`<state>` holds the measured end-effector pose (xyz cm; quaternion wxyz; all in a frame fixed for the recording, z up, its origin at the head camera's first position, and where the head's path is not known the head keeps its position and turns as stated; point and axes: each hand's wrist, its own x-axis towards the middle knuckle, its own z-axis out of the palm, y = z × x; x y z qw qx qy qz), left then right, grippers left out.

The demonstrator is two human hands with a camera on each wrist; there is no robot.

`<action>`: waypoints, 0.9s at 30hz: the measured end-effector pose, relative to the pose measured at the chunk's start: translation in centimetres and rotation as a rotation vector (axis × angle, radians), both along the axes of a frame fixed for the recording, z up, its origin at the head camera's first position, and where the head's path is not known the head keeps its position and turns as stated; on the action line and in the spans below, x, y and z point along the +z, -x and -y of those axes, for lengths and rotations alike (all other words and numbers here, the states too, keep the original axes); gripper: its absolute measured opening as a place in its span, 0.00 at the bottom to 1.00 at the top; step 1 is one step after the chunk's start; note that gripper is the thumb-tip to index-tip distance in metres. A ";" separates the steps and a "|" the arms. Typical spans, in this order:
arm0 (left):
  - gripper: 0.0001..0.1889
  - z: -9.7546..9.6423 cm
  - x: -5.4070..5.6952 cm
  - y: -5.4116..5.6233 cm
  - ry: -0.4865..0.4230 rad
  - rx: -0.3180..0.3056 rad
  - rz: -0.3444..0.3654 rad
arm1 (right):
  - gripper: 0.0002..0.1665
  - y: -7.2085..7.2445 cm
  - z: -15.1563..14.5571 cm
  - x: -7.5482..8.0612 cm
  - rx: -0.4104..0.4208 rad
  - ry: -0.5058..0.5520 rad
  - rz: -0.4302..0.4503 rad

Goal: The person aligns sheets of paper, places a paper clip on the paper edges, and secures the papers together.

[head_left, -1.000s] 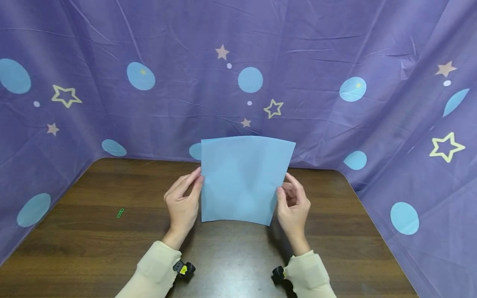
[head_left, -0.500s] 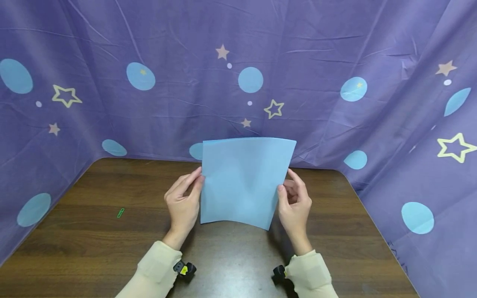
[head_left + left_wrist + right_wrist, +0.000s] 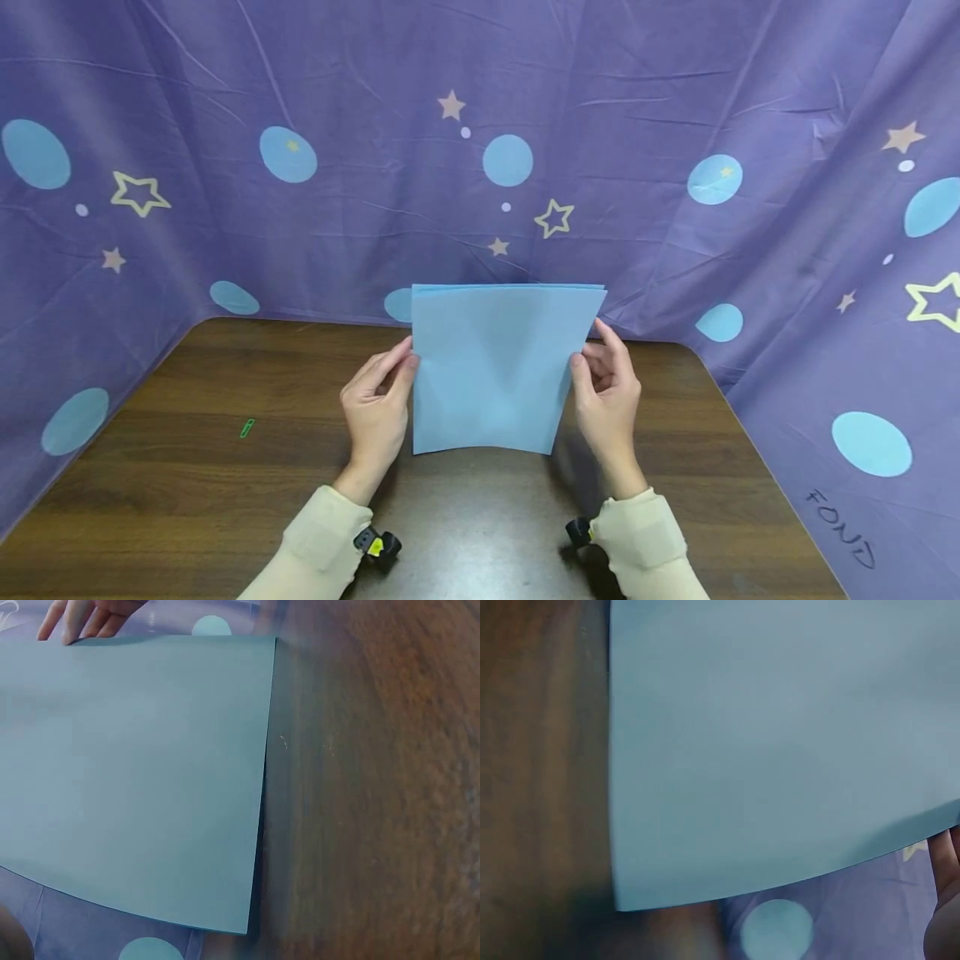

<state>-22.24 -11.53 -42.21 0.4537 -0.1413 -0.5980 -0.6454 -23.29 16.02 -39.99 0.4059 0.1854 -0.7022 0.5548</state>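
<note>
Light blue sheets of paper stand nearly upright over the middle of the table, slightly bowed. A second top edge shows just behind the front sheet. My left hand pinches the left side edge between thumb and fingers. On the opposite edge, my right hand pinches the paper a little higher up. The left wrist view shows the broad face of the paper, with right-hand fingers at its far edge. In the right wrist view the paper fills most of the picture, and part of a hand shows at the right.
A small green paper clip lies on the brown wooden table, left of my left hand. A purple curtain with stars and blue dots hangs around the back and sides. Black lettering marks its lower right part.
The paper and both hands have shifted slightly right, the right hand also moving up along its edge. The paper's top edges now look straighter, with the rear one showing more at the right.
</note>
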 end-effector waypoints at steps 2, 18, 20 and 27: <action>0.15 0.0 -0.1 0.0 -0.004 -0.001 0.008 | 0.33 0.7 -0.4 0.2 0.005 -0.020 0.004; 0.14 0.2 0.1 -0.2 -0.017 0.004 0.051 | 0.35 2.3 -0.7 6.7 0.076 -0.191 -0.136; 0.14 0.2 0.1 -0.1 -0.022 0.003 0.049 | 0.34 2.6 -1.0 7.3 0.083 -0.219 -0.144; 0.14 0.1 0.1 0.0 -0.036 -0.004 0.048 | 0.27 3.4 -1.8 10.3 0.132 -0.431 -0.181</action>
